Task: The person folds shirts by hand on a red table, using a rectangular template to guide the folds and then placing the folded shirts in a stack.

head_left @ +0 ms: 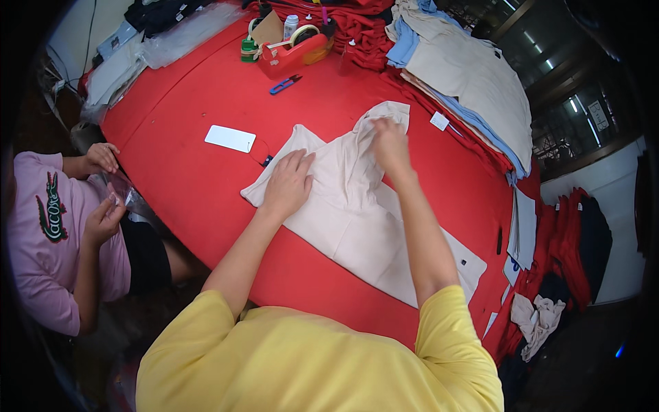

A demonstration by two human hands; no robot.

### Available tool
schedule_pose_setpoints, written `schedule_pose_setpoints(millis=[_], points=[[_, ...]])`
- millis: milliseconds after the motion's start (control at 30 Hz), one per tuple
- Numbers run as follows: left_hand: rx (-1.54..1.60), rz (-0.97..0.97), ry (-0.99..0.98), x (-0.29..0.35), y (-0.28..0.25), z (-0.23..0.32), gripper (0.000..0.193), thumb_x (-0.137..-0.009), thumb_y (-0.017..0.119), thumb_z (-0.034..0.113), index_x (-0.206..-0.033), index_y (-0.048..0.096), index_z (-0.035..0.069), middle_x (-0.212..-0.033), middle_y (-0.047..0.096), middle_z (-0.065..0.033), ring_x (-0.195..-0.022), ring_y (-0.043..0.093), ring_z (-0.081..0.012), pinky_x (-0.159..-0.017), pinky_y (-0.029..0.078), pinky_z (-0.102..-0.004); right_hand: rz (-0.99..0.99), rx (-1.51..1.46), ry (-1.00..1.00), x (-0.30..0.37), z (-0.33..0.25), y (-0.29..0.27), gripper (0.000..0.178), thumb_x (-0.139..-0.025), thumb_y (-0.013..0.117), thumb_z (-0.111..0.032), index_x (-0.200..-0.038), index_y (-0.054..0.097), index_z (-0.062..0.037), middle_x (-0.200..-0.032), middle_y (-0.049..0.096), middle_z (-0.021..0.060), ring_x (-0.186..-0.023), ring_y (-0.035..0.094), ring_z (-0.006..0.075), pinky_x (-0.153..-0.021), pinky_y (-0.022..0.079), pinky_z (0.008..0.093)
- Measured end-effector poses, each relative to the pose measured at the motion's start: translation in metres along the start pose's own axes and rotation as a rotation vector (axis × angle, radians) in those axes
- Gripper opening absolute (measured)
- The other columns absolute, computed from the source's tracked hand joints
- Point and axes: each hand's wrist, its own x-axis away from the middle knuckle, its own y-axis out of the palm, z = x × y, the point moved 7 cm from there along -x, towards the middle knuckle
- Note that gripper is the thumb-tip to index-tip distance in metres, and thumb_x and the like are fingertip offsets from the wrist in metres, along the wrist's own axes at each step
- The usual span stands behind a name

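Note:
A beige garment (343,233) lies partly folded across the red table, its near edge slanting down to the right. My left hand (289,183) rests flat on its left part, fingers stretched out. At the far side my right hand (390,147) is closed on a bunched, raised part of the cloth; its fingertips are partly hidden in the folds. A white hang tag (230,138) lies on the table left of the garment, joined by a thin string to a small dark piece at the garment's edge. A small dark mark shows near the garment's right end.
Blue thread snips (285,84) and a red tape dispenser (295,55) lie on the far side of the red table (185,178). Piled beige and blue garments (467,82) stand at the far right. A person in a pink shirt (68,233) sits at the left, handling clear plastic.

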Motion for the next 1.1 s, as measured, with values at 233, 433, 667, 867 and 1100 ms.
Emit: schedule_pose_setpoints(millis=[233, 433, 667, 867, 1100], points=[[0.052, -0.048, -0.135, 0.002, 0.0, -0.005, 0.028, -0.086, 0.063, 0.015, -0.113, 0.058, 0.01, -0.126, 0.053, -0.0098, -0.114, 0.049, -0.0311, -0.096, 0.043, -0.041, -0.117, 0.082, -0.014, -0.074, 0.089, 0.053, 0.06, -0.085, 0.047, -0.002, -0.144, 0.038, -0.0126, -0.137, 0.047, 0.0169, -0.126, 0.043, 0.0382, -0.106, 0.038, 0.0479], [0.146, 0.0, -0.142, 0.001, 0.003, -0.011, 0.024, -0.084, 0.065, 0.015, -0.106, 0.061, 0.007, -0.124, 0.055, -0.0096, -0.115, 0.049, -0.0306, -0.097, 0.042, -0.0399, -0.205, 0.211, 0.086, -0.076, 0.09, -0.001, 0.032, -0.079, 0.058, -0.018, -0.11, 0.063, -0.0081, -0.121, 0.059, 0.0133, -0.119, 0.047, 0.0356, -0.098, 0.035, 0.0573], [0.36, -0.134, -0.137, 0.007, 0.0, -0.031, 0.042, -0.072, 0.055, -0.001, -0.114, 0.056, 0.002, -0.123, 0.053, -0.0116, -0.125, 0.044, -0.0282, -0.106, 0.036, -0.0375, -0.141, -0.334, -0.159, 0.105, -0.004, -0.137, 0.03, -0.068, 0.065, -0.006, -0.096, 0.055, -0.005, -0.091, 0.057, 0.0136, -0.09, 0.053, 0.0329, -0.08, 0.038, 0.0404], [0.541, -0.273, -0.15, -0.001, 0.006, -0.038, 0.043, -0.075, 0.053, -0.008, -0.116, 0.05, 0.005, -0.108, 0.054, -0.0121, -0.112, 0.05, -0.0286, -0.099, 0.039, -0.0358, -0.112, -0.03, -0.381, 0.266, 0.004, -0.069, 0.046, -0.063, 0.063, -0.005, -0.108, 0.058, -0.0148, -0.095, 0.056, 0.006, -0.087, 0.05, 0.0285, -0.078, 0.034, 0.0432], [0.497, -0.192, -0.096, 0.005, 0.005, -0.048, 0.025, -0.075, 0.049, -0.013, -0.09, 0.061, 0.003, -0.102, 0.057, -0.0088, -0.101, 0.055, -0.0256, -0.088, 0.044, -0.0312, 0.46, 0.113, -0.393, 0.275, -0.024, -0.115, 0.024, -0.068, 0.066, -0.005, -0.087, 0.067, -0.02, -0.099, 0.059, -0.0004, -0.089, 0.049, 0.0227, -0.087, 0.037, 0.0434]])
